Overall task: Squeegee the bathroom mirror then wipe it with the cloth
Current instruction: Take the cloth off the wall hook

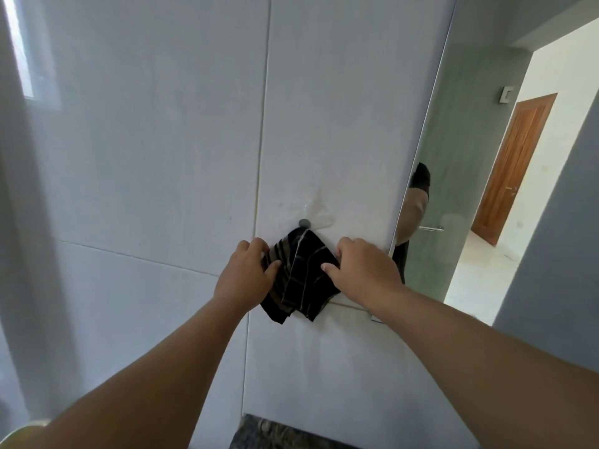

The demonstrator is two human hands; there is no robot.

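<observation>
A dark cloth with pale stripes hangs from a small round grey hook on the white tiled wall. My left hand grips the cloth's left edge between thumb and fingers. My right hand holds its right edge the same way. The mirror runs along the right side of the tiled wall, seen at a sharp angle. It reflects part of a person and a door handle. No squeegee is in view.
A dried smear marks the tile just above the hook. A dark stone counter edge shows at the bottom. To the right, an opening leads to a bright room with a wooden door. A window glows at the far left.
</observation>
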